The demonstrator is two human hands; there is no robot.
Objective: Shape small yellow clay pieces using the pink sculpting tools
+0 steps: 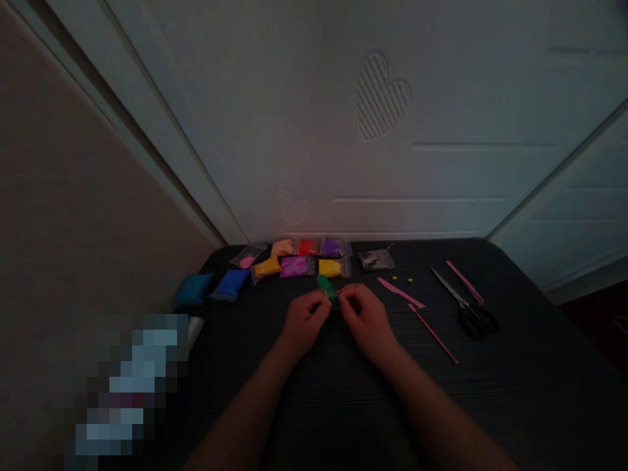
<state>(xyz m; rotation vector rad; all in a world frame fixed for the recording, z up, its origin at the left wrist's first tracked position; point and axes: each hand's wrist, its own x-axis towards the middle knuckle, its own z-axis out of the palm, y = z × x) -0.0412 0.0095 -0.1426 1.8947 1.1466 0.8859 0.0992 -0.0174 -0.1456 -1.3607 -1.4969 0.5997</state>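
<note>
A small clear packet of green modelling clay (326, 285) is pinched between my two hands, above the middle of the dark table. My left hand (305, 322) grips its left side with thumb and fingers closed. On the other side, my right hand (366, 319) pinches the packet's right edge. The fingers hide part of the packet, and I cannot tell whether it is sealed. Just behind it lies a yellow clay packet (331, 267). Right of my right hand are a pink plastic knife (400, 292) and a thin pink modelling tool (434, 333).
Packets of blue (230, 284), teal (193, 289), orange (266, 267), magenta (294, 265), red (308, 247) and purple (334, 247) clay line the back left. Black-handled scissors (461, 304) and another pink tool (464, 281) lie right. Yellow bits (410, 280) sit near a dark packet (376, 260).
</note>
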